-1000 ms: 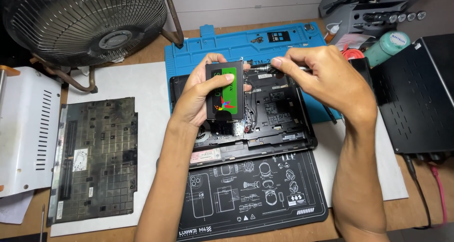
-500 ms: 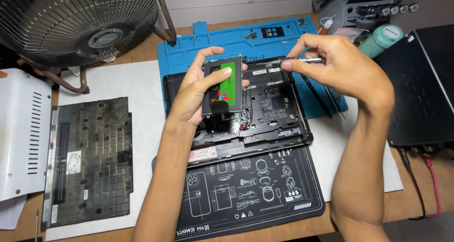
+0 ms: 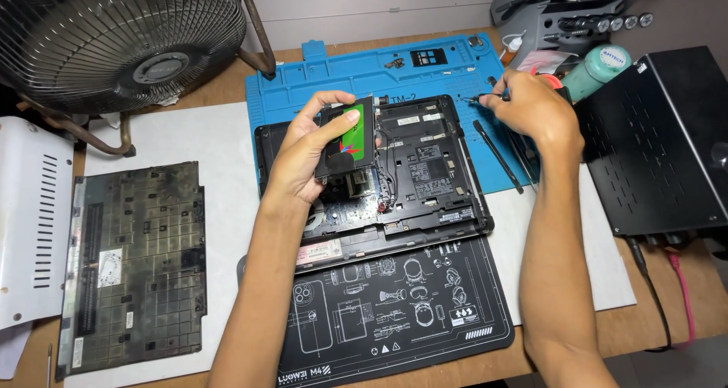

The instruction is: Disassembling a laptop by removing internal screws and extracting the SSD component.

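My left hand (image 3: 303, 149) holds a flat black drive with a green, red and blue label (image 3: 349, 138), tilted up above an opened laptop (image 3: 425, 168) whose boards show. My right hand (image 3: 527, 107) is over the blue work mat (image 3: 356, 73), to the right of the laptop, with its fingertips closed on a thin dark screwdriver (image 3: 485, 98) pointing left. A black pry tool (image 3: 497, 154) lies on the mat just below that hand.
The laptop's removed bottom cover (image 3: 136, 263) lies on white paper at left. A black printed mat (image 3: 394, 305) lies near me. A metal fan (image 3: 114, 39) stands back left, a black box (image 3: 660, 138) at right, a teal bottle (image 3: 599, 68) behind it.
My right hand has moved away from the drive to the right, over the blue mat's edge. The left hand still holds the drive up, tilted much as before.
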